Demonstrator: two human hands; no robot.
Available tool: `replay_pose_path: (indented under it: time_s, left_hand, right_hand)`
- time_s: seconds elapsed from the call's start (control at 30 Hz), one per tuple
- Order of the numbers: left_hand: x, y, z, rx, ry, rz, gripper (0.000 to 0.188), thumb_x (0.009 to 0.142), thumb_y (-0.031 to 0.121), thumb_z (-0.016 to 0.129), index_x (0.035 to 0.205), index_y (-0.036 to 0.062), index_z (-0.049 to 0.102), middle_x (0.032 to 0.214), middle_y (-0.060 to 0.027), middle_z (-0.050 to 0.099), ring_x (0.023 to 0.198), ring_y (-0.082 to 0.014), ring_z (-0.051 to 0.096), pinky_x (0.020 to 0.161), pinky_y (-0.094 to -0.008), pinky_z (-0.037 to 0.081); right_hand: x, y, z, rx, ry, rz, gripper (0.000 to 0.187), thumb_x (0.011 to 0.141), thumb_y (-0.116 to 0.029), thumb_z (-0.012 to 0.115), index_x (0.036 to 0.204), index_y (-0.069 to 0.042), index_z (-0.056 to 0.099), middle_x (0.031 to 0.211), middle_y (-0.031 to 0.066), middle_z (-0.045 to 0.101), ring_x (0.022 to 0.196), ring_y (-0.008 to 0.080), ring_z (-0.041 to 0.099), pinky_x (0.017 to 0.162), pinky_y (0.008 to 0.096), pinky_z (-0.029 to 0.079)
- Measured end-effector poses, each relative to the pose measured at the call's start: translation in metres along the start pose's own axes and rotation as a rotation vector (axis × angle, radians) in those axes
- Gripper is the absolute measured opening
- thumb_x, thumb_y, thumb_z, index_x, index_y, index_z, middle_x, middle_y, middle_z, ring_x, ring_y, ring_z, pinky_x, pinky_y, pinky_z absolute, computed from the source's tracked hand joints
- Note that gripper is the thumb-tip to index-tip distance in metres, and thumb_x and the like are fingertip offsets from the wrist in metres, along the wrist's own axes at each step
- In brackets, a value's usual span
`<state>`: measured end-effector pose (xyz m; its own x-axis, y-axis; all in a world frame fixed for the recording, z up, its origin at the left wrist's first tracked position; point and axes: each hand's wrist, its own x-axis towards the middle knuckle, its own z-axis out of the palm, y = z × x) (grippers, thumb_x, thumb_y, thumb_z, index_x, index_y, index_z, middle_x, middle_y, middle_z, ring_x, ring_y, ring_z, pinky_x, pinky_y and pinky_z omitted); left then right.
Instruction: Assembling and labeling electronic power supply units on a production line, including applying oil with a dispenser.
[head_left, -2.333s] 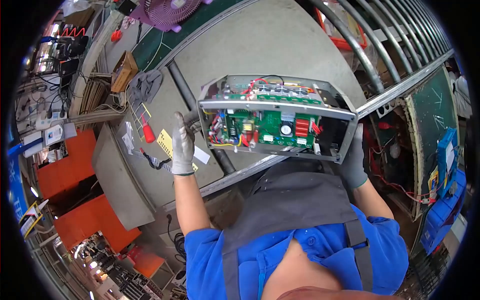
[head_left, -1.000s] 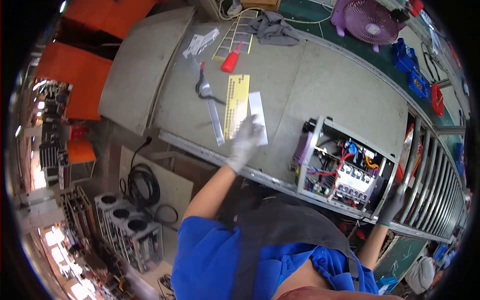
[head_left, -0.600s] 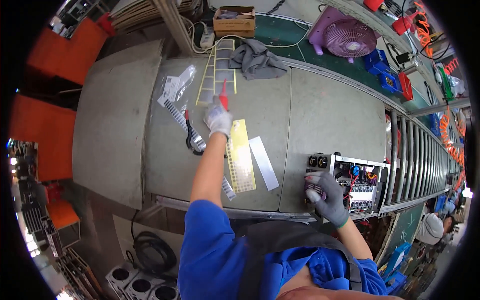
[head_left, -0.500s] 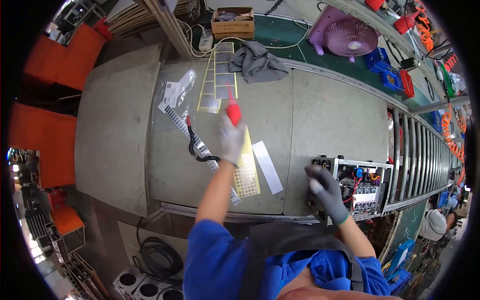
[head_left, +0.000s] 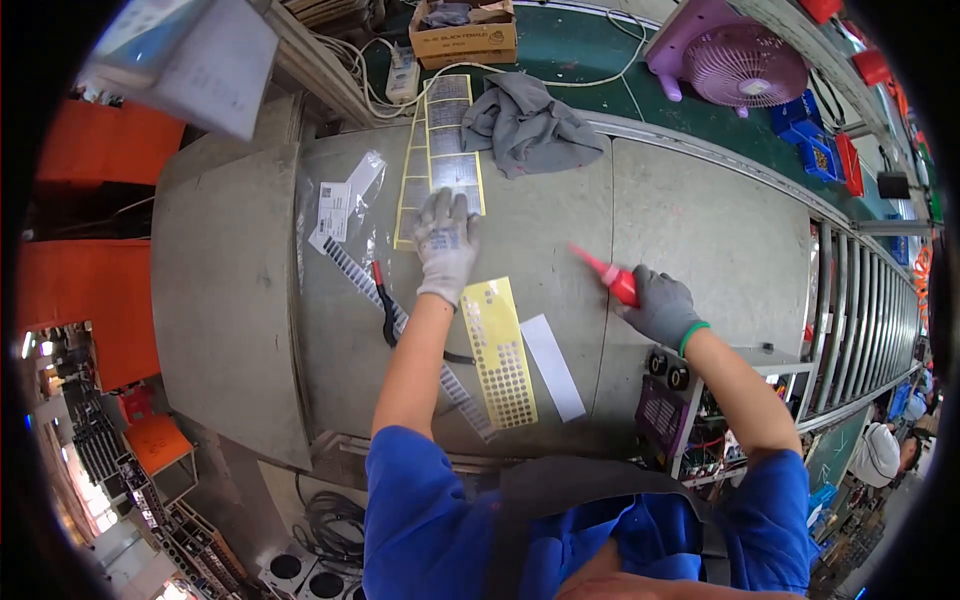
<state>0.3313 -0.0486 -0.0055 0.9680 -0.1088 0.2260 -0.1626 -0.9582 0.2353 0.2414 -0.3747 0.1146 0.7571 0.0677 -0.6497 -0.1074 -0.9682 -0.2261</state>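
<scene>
Left hand (head_left: 445, 245), in a pale glove, lies flat near the centre top of the frame, fingers spread and grasping nothing, fingertips on the lower end of a sheet of square labels with yellow edging (head_left: 440, 150)

Right hand (head_left: 660, 305), in a grey glove, sits right of centre, fingers clenched around a small red bottle (head_left: 612, 278) with a long pointed nozzle aimed up and left, low over the grey table (head_left: 700, 220)

Risk, as I judge it: the nozzle hangs over bare table, so a squeeze or tilt could drip onto the surface or the nearby sheets; the open electronics box (head_left: 700, 420) at lower right sits just under that forearm, and an elbow could snag its wires

Labels and packages:
- yellow perforated sheet of round dots (head_left: 500, 355), centre, just below the left wrist
- plain white strip (head_left: 553, 367) beside it, to the right
- clear bag holding white printed cards (head_left: 335, 210), left of the label sheet
- black pliers with red handle (head_left: 385, 300) across a long striped strip
- grey rag (head_left: 530, 125) and a brown cardboard box (head_left: 465, 35), top centre
- pink fan (head_left: 740, 60), upper right
</scene>
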Motion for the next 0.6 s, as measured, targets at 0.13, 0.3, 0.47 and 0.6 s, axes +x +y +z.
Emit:
replay_pose_path:
  time_s: [0.13, 0.3, 0.47, 0.6]
  left_hand:
    - [0.001, -0.007, 0.015, 0.018, -0.043, 0.164, 0.044, 0.09, 0.036, 0.061, 0.126, 0.0108, 0.066, 0.141, -0.0129, 0.055, 0.132, -0.0328, 0.047, 0.112, -0.0529, 0.028]
    - [0.01, 0.004, 0.012, -0.06, -0.028, 0.252, 0.044, 0.089, 0.032, 0.063, 0.126, 0.0091, 0.065, 0.138, -0.015, 0.057, 0.134, -0.036, 0.046, 0.113, -0.053, 0.029]
    - [0.009, 0.003, 0.014, -0.134, -0.085, 0.192, 0.046, 0.084, 0.026, 0.071, 0.128, 0.013, 0.066, 0.14, -0.0154, 0.052, 0.137, -0.0353, 0.044, 0.117, -0.0517, 0.029]
    - [0.003, -0.001, 0.017, -0.137, -0.052, 0.166, 0.041, 0.083, 0.025, 0.072, 0.122, 0.0139, 0.069, 0.135, -0.0148, 0.053, 0.135, -0.0351, 0.044, 0.115, -0.0517, 0.031]
  right_hand:
    - [0.082, 0.007, -0.027, -0.19, 0.233, -0.193, 0.07, 0.079, -0.047, 0.075, 0.133, -0.008, 0.053, 0.131, 0.0206, 0.057, 0.118, 0.0391, 0.058, 0.096, 0.0473, 0.049]
    - [0.224, -0.104, -0.059, 0.105, 1.001, -0.36, 0.075, 0.082, -0.046, 0.073, 0.146, -0.02, 0.044, 0.143, 0.0142, 0.051, 0.127, 0.0385, 0.052, 0.109, 0.0529, 0.037]
    - [0.257, -0.128, -0.068, -0.022, 0.781, -0.46, 0.047, 0.078, -0.034, 0.073, 0.123, -0.025, 0.064, 0.121, 0.01, 0.062, 0.112, 0.0318, 0.058, 0.095, 0.0467, 0.044]
    - [0.225, -0.169, -0.048, -0.19, 0.76, -0.766, 0.035, 0.073, -0.024, 0.071, 0.108, -0.025, 0.072, 0.118, 0.0058, 0.06, 0.107, 0.0261, 0.058, 0.088, 0.0443, 0.046]
